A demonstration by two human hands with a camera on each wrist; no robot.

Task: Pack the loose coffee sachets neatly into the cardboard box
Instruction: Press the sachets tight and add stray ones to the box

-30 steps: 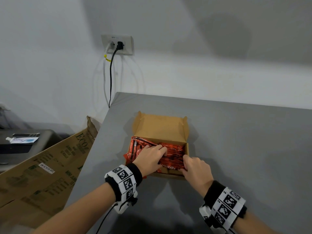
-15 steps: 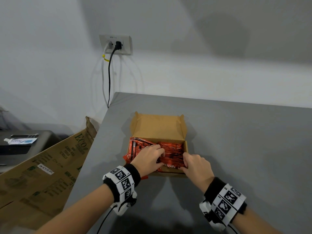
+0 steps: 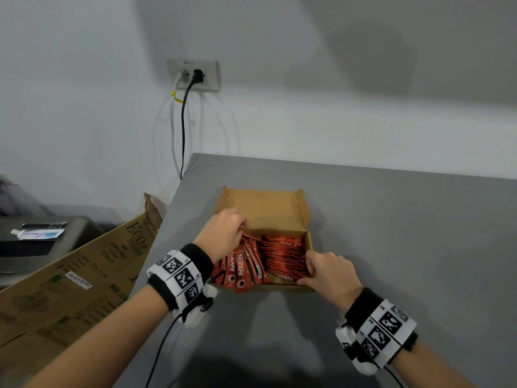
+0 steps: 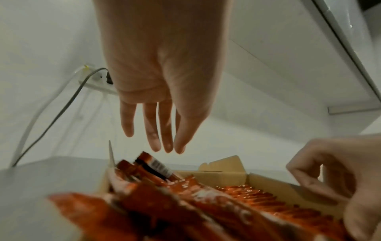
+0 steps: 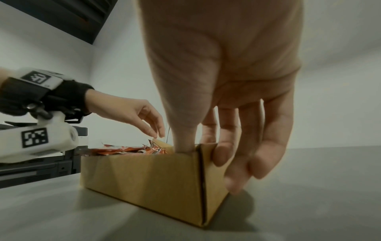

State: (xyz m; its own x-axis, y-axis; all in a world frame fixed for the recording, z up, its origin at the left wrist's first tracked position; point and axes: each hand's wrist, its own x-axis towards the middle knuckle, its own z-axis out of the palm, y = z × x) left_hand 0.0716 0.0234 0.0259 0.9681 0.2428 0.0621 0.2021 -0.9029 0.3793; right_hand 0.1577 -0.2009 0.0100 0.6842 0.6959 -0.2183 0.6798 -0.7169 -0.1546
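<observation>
sachets in the box, left bundle still sticking out

the cardboard box [image 3: 307, 249] sits on the grey surface [image 3: 405, 247] near its left edge, lid flap folded back toward the wall. inside it the coffee sachets [image 3: 282, 257] fall into two groups. on the right side a row stands packed on edge, long axes running left to right across the box. on the left side a looser bundle [image 3: 240, 268] lies with its long axes running front to back, fanned and tilted, and its near ends poke out over the front wall of the box toward the person.

the left hand [image 3: 223, 236] hovers above the far end of that loose bundle. in the left wrist view its fingers [image 4: 156, 130] are straight and spread a little, tips just above the raised sachet ends and gripping nothing. the right hand [image 3: 330, 271] clasps the near right corner of the box: in the right wrist view the thumb [image 5: 183, 130] dips inside the wall and the other fingers curl round the outside of the corner, steadying it.

my reading is that the coming move turns on the loose bundle. it lies directly under and just nearer than the left hand, so that hand is the closer one. the bundle's long axis points at the person, across the packed row's, so it probably needs sliding back toward the far wall and pressing down until the near ends clear the front wall.
</observation>
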